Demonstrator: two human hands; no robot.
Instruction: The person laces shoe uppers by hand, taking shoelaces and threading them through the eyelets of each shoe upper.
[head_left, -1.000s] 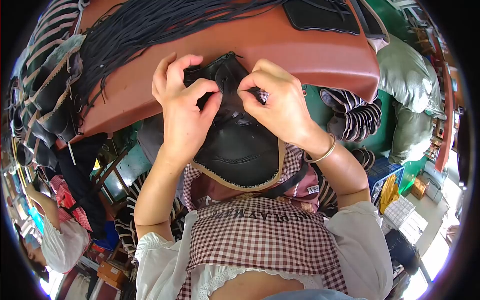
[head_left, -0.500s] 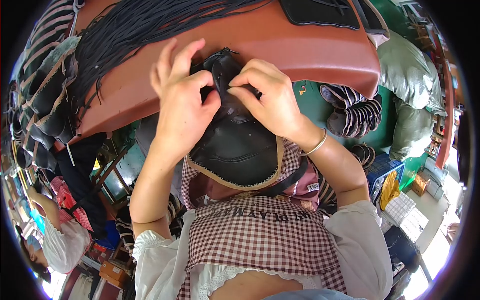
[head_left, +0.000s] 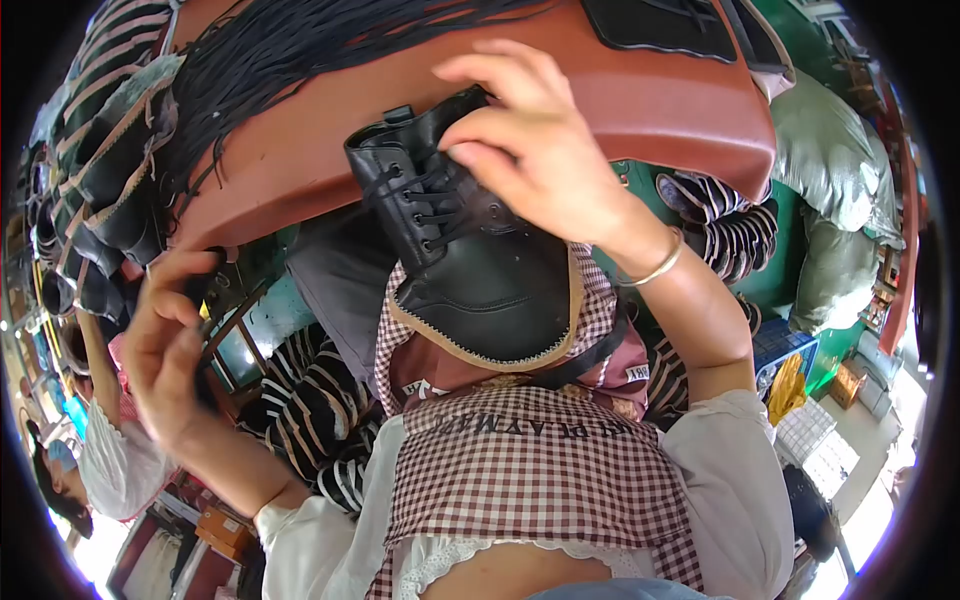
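Observation:
A black leather boot upper with a tan zigzag-stitched lower edge lies over my lap, its collar resting against the brown padded surface. A black lace crosses between several eyelets on its front. My right hand is at the top of the upper, thumb and fingers closed on the flap by the eyelets; the fingertips partly hide what they grip. Off to the left, apart from the upper, is my left hand, blurred, with fingers bent together around a dark strand that looks like the lace.
A bundle of long black laces lies on the brown padded surface. More boot uppers hang at the left. Striped stacks of uppers are on the right, near pale sacks. Another person sits at the far left.
My left hand has moved from the top of the upper down and out to the left. My right hand has shifted up slightly, and the upper has turned, showing its laced eyelets.

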